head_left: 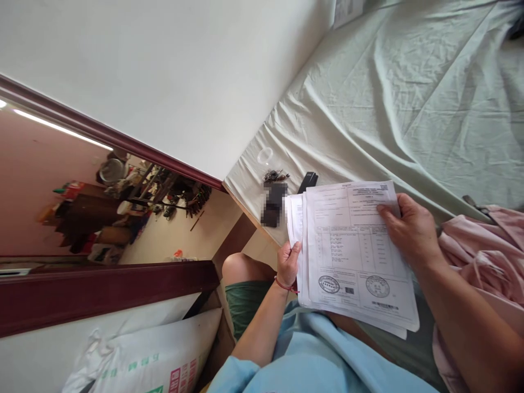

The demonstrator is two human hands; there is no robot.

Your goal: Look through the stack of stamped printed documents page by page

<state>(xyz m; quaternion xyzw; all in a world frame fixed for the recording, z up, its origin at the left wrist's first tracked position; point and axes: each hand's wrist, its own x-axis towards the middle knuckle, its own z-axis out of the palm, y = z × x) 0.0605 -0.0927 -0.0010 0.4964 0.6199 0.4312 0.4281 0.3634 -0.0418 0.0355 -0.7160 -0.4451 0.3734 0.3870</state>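
A stack of printed papers point(344, 278) lies over my lap, held from both sides. The top sheet carries a table, two oval or round stamps and a barcode. My left hand point(289, 264) pinches the left edge of the sheets, thumb on top, with a red string around the wrist. On the upper right, my right hand point(413, 226) grips the papers, its thumb on the top sheet and its fingers behind. Just beyond the stack is a black stapler-like object point(308, 182), partly covered by the papers.
A pale green sheet point(368, 120) covers the bed. Near its left corner lie keys point(275, 176), a clear plastic cup point(265, 156) and a blurred-out dark object point(273, 204). Pink cloth point(483, 251) is at right. A white printed sack point(151, 355) stands lower left, beside a doorway.
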